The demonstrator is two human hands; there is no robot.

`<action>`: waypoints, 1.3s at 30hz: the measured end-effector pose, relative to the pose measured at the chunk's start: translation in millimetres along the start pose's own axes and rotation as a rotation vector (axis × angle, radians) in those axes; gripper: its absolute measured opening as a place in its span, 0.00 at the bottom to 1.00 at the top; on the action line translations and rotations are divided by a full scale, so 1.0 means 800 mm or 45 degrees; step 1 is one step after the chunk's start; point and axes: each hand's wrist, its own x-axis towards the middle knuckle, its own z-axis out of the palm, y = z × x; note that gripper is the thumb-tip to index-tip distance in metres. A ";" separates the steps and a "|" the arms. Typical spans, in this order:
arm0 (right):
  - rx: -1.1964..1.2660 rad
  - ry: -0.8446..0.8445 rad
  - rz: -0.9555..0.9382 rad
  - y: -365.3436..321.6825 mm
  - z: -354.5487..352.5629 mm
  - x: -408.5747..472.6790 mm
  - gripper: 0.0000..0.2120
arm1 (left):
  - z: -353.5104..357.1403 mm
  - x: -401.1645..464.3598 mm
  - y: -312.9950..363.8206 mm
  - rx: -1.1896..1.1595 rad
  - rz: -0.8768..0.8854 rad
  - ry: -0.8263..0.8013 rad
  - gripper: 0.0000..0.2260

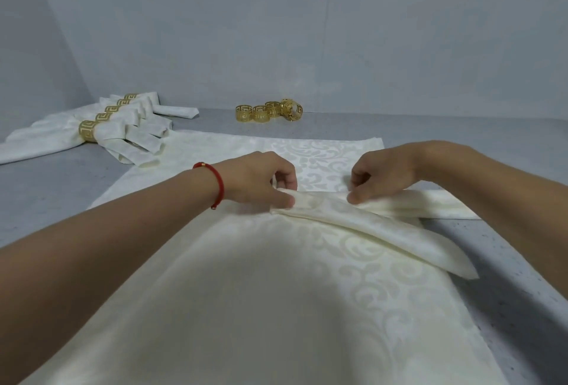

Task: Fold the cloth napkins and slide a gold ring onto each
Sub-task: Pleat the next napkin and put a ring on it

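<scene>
A cream damask napkin (239, 286) lies spread on the grey table in front of me, with a pleated fold (362, 218) raised across its middle and trailing to the right. My left hand (261, 178) pinches the left end of that fold between thumb and fingers. My right hand (381, 178) pinches the fold a little to the right. Several loose gold rings (267, 111) stand together at the back of the table, beyond both hands.
Several folded napkins with gold rings on them (101, 126) lie fanned at the back left. Under the cloth is a grey speckled table (504, 261), bare at the right. Grey walls (276, 31) close the back and the left side.
</scene>
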 end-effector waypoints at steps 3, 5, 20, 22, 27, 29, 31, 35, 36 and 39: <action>-0.021 0.074 0.031 -0.007 0.007 -0.001 0.12 | 0.009 0.000 0.001 0.057 0.064 0.090 0.03; -0.064 0.151 0.052 -0.015 0.013 -0.004 0.14 | 0.014 -0.002 -0.001 0.030 0.062 0.126 0.03; 0.392 -0.294 -0.282 -0.001 -0.038 -0.034 0.19 | 0.016 -0.002 -0.002 -0.056 0.030 0.150 0.02; 0.324 -0.168 -0.310 0.009 -0.030 -0.026 0.15 | 0.015 -0.001 -0.002 -0.058 0.011 0.137 0.02; 0.303 -0.079 -0.333 0.006 -0.011 -0.003 0.06 | 0.008 0.003 -0.003 -0.124 -0.076 0.052 0.01; 0.298 -0.063 -0.327 0.000 -0.009 0.003 0.13 | 0.005 0.006 -0.003 -0.154 -0.123 0.011 0.01; 0.310 -0.049 -0.320 -0.004 -0.009 0.009 0.17 | 0.003 0.009 -0.001 -0.169 -0.174 -0.018 0.02; 0.326 -0.034 -0.320 -0.010 -0.003 0.019 0.19 | -0.001 0.012 -0.002 -0.211 -0.246 -0.077 0.04; 0.343 -0.020 -0.324 -0.010 -0.001 0.021 0.20 | -0.002 0.011 -0.002 -0.228 -0.249 -0.093 0.04; 0.402 0.005 -0.311 -0.007 0.007 0.025 0.19 | -0.004 0.008 -0.003 -0.282 -0.226 -0.168 0.05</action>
